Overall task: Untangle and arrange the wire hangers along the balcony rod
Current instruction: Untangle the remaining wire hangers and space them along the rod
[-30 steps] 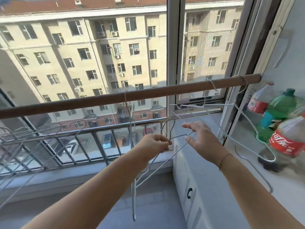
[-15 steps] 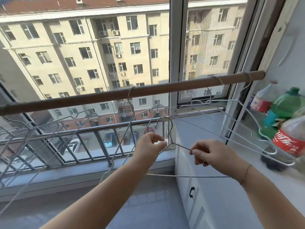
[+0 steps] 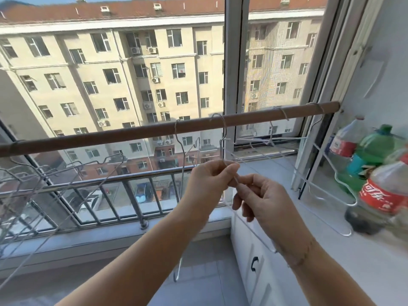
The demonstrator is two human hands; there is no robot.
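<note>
A brown balcony rod [image 3: 136, 135] runs across the window from lower left to upper right. Thin wire hangers hang from it: a tangled bunch [image 3: 55, 177] at the left, one hanger [image 3: 180, 146] at the middle, and others [image 3: 276, 142] toward the right end. Another wire hanger [image 3: 223, 138] has its hook over the rod just right of the middle one. My left hand [image 3: 209, 182] pinches its wire below the rod. My right hand [image 3: 258, 197] pinches the same wire right beside it, fingertips nearly touching.
Three plastic bottles, one Coca-Cola bottle [image 3: 379, 191] nearest, stand on the white counter [image 3: 331, 250] at the right. A metal railing [image 3: 123, 184] lines the window below the rod. The white window frame [image 3: 233, 62] rises behind the rod.
The held hanger went from lying flat between my hands to hanging with its hook over the rod. Both hands rose and came together on its wire.
</note>
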